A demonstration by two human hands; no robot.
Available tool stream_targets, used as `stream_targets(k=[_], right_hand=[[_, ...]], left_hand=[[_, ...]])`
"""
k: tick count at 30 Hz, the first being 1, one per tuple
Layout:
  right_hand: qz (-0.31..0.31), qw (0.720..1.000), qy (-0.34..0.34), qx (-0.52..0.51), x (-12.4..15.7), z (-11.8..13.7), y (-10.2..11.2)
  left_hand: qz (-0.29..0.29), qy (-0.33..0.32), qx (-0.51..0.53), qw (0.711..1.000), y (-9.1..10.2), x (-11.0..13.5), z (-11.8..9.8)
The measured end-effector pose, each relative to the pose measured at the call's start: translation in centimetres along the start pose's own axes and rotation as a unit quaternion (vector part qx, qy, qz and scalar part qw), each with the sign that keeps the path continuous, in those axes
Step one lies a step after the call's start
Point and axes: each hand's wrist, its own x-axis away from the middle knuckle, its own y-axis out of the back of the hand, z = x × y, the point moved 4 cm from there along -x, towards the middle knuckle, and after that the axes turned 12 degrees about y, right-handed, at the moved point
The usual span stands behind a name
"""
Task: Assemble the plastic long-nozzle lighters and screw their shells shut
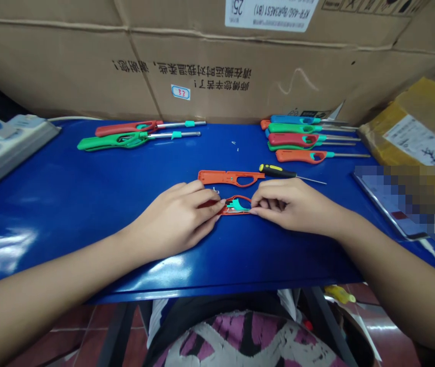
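2 ends of the orange shell [236,213] are pinched and hidden, by the left hand [179,216] and right hand [294,206]; small parts around the teal piece [236,205] inside it blur.

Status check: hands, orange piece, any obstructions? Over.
Left hand and right hand gripping orange casing half. Teal part inside it. Second orange half, screwdriver just beyond; neither seems in the way.

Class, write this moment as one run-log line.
left hand: holding orange plastic lighter half-shell | right hand: fingertips at its looped end | inside: teal plastic trigger | beyond: yellow-and-black-handled screwdriver
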Motion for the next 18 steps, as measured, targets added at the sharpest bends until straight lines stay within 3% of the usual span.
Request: stream_targets(k=[5, 9, 12, 18], right_hand=[[-0.007, 1.000, -0.009, 0.004, 0.0, -0.2, 0.1], [-0.026, 1.000, 0.001, 0.016, 0.2, 0.0, 0.0], [-0.015, 0.999, 0.028, 0.042, 0.3, 0.3, -0.4], [0.045, 0.995, 0.027, 0.087, 0.4, 0.3, -1.3]], left_hand=[[-0.011, 0.013, 0.043, 0.999, 0.6, 0.2, 0.2], [-0.044, 0.104, 0.091, 0.989, 1.6, -0.2, 2.0], [-0.025, 0.171, 0.075, 0.982, 1.7, -0.4, 3.6], [0.021, 0.215, 0.087, 0.973, 1.2, -0.4, 4.7]])
